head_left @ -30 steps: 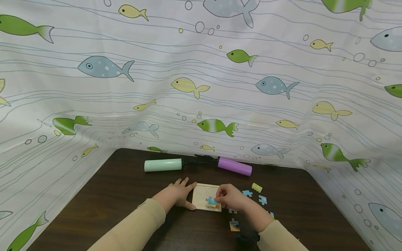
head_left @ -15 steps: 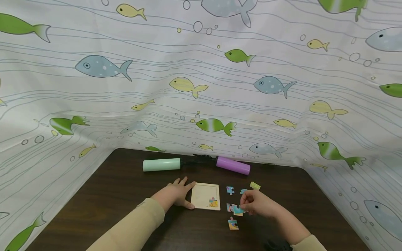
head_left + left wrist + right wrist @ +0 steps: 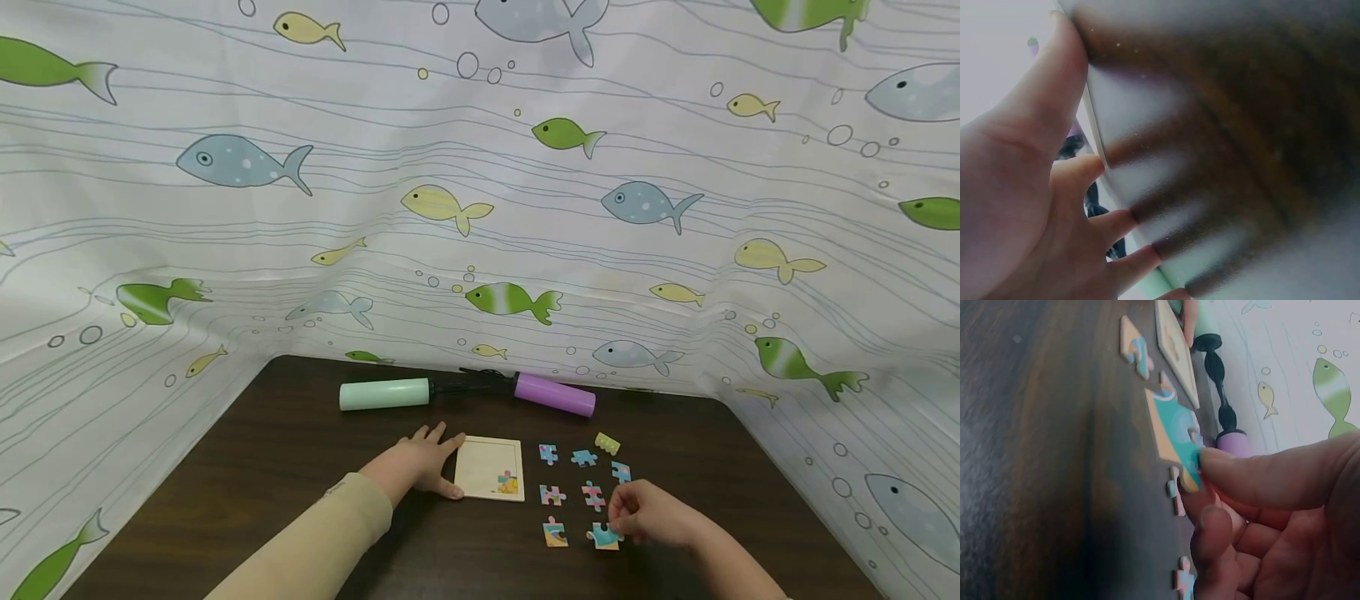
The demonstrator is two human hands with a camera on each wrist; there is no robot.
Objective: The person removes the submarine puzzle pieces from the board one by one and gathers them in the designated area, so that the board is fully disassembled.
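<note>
My right hand [image 3: 652, 515] pinches a teal and sand-coloured jigsaw piece [image 3: 1174, 428] between thumb and finger, low over the table to the right of the puzzle tray. In the head view that jigsaw piece [image 3: 604, 537] is at the near end of the loose pieces. The square, pale wooden puzzle tray [image 3: 480, 471] has a small patch of orange and pink picture in its near right corner. My left hand [image 3: 424, 462] lies at the tray's left edge, fingers spread, thumb and forefinger touching the rim. The left wrist view shows the straight fingers of my left hand [image 3: 1029, 181] on the tabletop.
Several loose jigsaw pieces [image 3: 552, 495] lie right of the tray, with a pale yellow knobbed piece [image 3: 607, 443] behind them. Across the table's back lies a black-centred bar with a mint end [image 3: 385, 394] and a purple end [image 3: 555, 395]. A fish-print curtain [image 3: 480, 208] encloses the table.
My right hand has carried the teal jigsaw piece from over the tray's near right corner to the right and nearer, past the loose pieces. The left hand has stayed at the tray.
</note>
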